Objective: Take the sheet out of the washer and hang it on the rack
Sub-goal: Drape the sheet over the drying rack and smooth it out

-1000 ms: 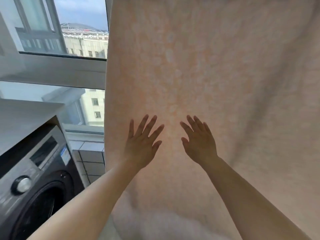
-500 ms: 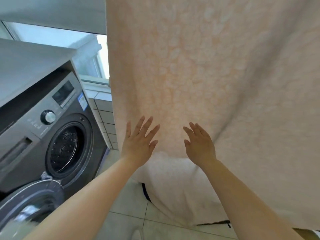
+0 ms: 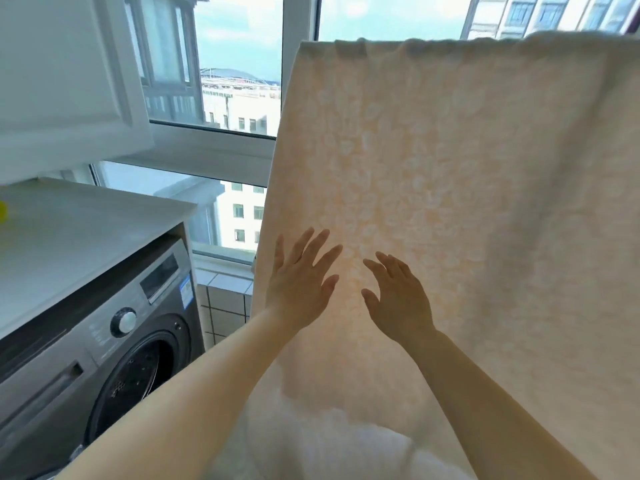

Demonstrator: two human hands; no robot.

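Note:
A pale peach sheet (image 3: 467, 174) with a faint blotchy pattern hangs in front of the window, draped over a line along its top edge; the rack itself is hidden under the fold. My left hand (image 3: 299, 284) and my right hand (image 3: 398, 299) are held side by side against the lower middle of the sheet, fingers spread and straight, gripping nothing. The grey front-loading washer (image 3: 104, 344) stands at the lower left with its drum opening showing.
A white countertop (image 3: 79, 233) lies over the washer, and a white cabinet (image 3: 65, 74) hangs above it at the upper left. Behind the sheet is a large window (image 3: 239, 81) with a tiled sill wall (image 3: 221, 306) below.
The view swung down toward the floor and washer door, then back up to the top of the hung sheet. Both hands stayed flat and spread against the sheet.

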